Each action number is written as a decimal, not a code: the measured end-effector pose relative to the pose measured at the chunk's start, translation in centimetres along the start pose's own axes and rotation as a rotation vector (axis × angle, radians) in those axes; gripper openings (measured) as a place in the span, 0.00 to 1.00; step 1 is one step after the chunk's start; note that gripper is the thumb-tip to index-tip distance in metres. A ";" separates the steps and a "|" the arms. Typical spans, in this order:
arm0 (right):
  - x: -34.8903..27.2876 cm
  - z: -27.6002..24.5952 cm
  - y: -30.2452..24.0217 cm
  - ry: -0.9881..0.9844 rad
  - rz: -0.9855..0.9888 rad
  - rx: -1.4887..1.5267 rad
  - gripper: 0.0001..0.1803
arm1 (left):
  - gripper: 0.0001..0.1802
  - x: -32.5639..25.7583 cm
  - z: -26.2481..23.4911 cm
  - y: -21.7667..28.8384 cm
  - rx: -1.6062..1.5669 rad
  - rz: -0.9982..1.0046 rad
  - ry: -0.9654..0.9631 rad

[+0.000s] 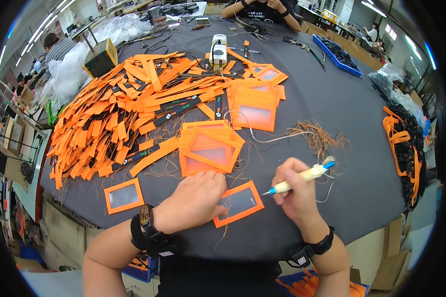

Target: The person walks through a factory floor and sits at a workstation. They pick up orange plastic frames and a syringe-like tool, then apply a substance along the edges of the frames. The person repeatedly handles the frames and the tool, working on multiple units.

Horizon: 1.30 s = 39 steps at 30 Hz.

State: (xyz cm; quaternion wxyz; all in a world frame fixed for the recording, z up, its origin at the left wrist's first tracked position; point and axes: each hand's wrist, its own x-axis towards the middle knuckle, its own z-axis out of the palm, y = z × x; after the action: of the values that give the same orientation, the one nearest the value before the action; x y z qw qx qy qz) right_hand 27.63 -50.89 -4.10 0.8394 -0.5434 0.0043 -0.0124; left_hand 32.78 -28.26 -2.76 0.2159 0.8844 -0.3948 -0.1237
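My right hand point(296, 190) grips a pen-shaped tool point(302, 179) with blue ends and a cream, tape-like wrapped body. Its thin tip points left, close to the right edge of an orange-bordered clear window piece point(240, 203). Over that piece's left side lies my left hand point(195, 200), fingers bent together and thumb on it, pinning it to the table. Loose orange threads hang at its lower corner. Just beyond my left hand is a stack of similar window pieces point(210, 148). A single one point(123, 196) lies left of my left forearm.
A large heap of orange strips point(99, 128) covers the left of the dark table point(352, 148). More window pieces point(255, 111) are stacked farther back, near a white power unit point(219, 49). Thread clippings point(317, 138) and a pale cable lie beyond my right hand. Another person point(262, 11) sits opposite.
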 end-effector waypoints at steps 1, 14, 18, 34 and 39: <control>0.2 -0.3 -0.4 0.022 -0.064 0.050 0.10 | 0.18 0.1 -0.2 0.0 0.008 -0.010 -0.008; 1.0 0.4 -4.1 0.124 -0.412 -0.389 0.26 | 0.11 2.4 -2.6 -0.3 -1.252 -0.143 0.258; 1.8 0.8 -4.0 -0.095 -0.247 -0.113 0.25 | 0.17 2.3 -1.3 -0.5 -1.322 -0.159 0.256; 1.9 0.9 1.4 0.026 0.026 0.009 0.07 | 0.12 2.4 0.7 -1.0 -1.261 -0.239 0.282; 1.9 0.6 1.7 0.017 0.041 -0.039 0.07 | 0.16 2.5 0.9 -1.1 -1.262 -0.249 0.282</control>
State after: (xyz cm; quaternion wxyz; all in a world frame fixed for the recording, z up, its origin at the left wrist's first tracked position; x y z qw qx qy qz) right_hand 29.59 -49.68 -5.37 0.8287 -0.5593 0.0226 0.0004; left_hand 34.78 -29.77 -4.22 0.7267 0.6348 -0.1091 -0.2386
